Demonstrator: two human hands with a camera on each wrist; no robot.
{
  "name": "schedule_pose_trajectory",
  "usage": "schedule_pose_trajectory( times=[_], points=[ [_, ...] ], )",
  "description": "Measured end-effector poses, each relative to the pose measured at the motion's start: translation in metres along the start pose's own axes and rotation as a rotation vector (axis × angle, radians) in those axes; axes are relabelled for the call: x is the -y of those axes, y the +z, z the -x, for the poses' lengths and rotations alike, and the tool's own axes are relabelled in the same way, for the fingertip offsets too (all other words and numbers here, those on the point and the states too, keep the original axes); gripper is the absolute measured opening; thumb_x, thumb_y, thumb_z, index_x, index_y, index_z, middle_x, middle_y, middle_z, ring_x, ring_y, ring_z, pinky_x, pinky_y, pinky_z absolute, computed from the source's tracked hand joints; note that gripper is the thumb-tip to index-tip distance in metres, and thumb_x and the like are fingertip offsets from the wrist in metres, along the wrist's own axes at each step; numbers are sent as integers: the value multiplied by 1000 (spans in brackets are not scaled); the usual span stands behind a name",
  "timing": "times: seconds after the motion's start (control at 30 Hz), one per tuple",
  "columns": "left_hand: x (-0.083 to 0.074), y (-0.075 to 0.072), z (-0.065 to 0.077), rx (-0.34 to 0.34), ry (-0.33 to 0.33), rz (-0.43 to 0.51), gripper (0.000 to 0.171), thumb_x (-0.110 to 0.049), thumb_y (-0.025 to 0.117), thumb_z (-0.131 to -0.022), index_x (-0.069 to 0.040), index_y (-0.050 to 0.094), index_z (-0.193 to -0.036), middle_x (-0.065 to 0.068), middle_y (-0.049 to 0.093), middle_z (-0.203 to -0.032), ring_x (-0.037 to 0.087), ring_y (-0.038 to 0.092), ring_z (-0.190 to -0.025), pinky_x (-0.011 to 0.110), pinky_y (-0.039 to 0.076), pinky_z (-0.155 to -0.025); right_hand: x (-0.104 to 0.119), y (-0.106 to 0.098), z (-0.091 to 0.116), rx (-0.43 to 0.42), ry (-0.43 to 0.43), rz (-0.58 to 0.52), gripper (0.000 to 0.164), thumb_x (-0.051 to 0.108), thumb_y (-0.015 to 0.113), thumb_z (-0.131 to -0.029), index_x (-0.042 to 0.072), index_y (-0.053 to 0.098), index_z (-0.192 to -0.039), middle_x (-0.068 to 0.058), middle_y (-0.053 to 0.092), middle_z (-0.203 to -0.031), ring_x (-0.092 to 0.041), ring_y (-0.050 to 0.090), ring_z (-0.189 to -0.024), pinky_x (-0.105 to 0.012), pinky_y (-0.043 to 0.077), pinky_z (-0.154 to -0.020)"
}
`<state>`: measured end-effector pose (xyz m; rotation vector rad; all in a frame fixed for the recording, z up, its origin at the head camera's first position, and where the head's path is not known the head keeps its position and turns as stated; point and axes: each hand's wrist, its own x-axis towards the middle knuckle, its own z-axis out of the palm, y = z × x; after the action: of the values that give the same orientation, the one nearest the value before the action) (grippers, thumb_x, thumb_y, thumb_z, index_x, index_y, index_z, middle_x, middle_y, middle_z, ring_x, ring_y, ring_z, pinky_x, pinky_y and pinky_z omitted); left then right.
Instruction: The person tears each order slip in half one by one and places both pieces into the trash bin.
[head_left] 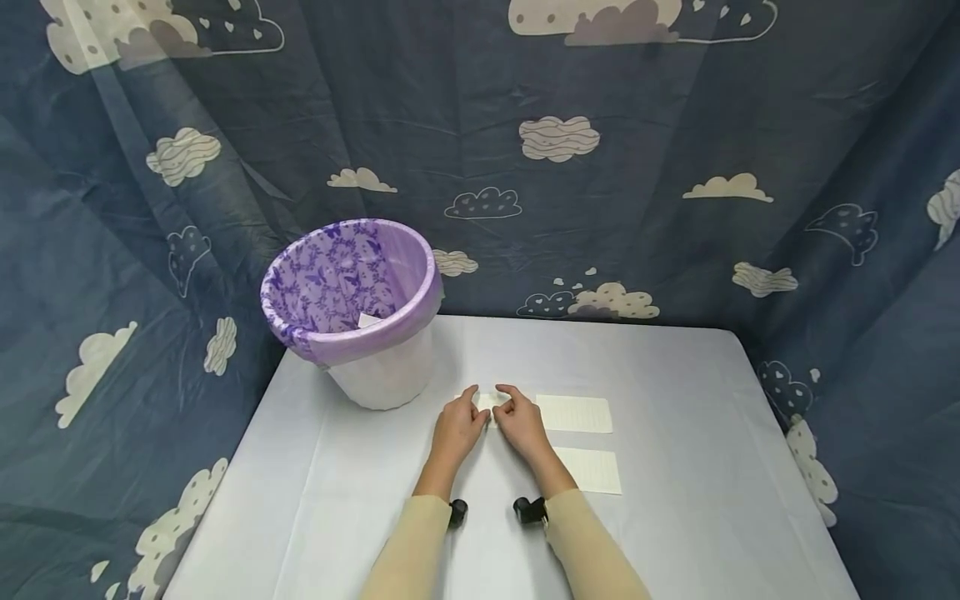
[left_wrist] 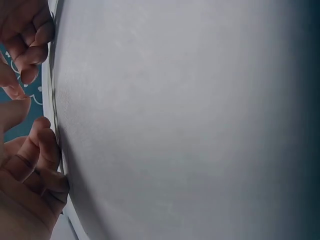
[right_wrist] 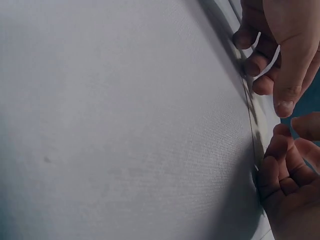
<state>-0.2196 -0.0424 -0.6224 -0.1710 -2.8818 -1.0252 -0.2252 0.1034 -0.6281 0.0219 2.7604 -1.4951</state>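
A dark blue fabric curtain printed with pale clouds (head_left: 90, 208) hangs at the left and runs round behind a table covered in smooth white cloth (head_left: 690, 400). On the table's far left stands a round white bin (head_left: 386, 375), its mouth lined with a purple patterned plastic bag (head_left: 330, 287); a small white scrap (head_left: 367, 320) shows inside. Right of the bin and nearer the person is the left hand (head_left: 456, 425), with a cream sleeve (head_left: 416, 542) and a small black wrist camera (head_left: 457, 513) behind it. Its fingers are bent, thumb and forefinger parted. Between the hands lies a thin, pale cream rectangular sheet (head_left: 483, 402), partly covered by them. The right hand (head_left: 522, 425) mirrors the left, fingers bent, thumb and forefinger apart; whether either hand pinches the sheet or only touches it, I cannot tell. Further right lie a faintly lined cream rectangle (head_left: 576, 413), just beside the right hand, and, nearer the person, a similar cream rectangle (head_left: 591, 471), partly behind the right forearm.
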Motion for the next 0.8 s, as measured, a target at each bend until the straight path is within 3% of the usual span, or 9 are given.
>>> schedule_pose_trajectory(
  times=[0.3, 0.8],
  points=[
    [-3, 2, -4, 30, -92, 37, 57, -14, 85, -90, 6, 63, -139, 1, 61, -71, 11, 50, -63, 31, 49, -65, 2, 0, -9, 51, 46, 82, 47, 8, 68, -93, 1, 65, -139, -7, 75, -81, -12, 60, -65, -28, 48, -65],
    [-9, 4, -8, 61, -158, 3, 59, -14, 86, -89, 6, 64, -140, 4, 63, -74, 11, 49, -61, 25, 45, -59, 9, -1, -12, 88, 105, 136, 48, 9, 66, -90, -4, 66, -137, -6, 70, -76, -13, 59, -64, -25, 46, -61]
  ],
)
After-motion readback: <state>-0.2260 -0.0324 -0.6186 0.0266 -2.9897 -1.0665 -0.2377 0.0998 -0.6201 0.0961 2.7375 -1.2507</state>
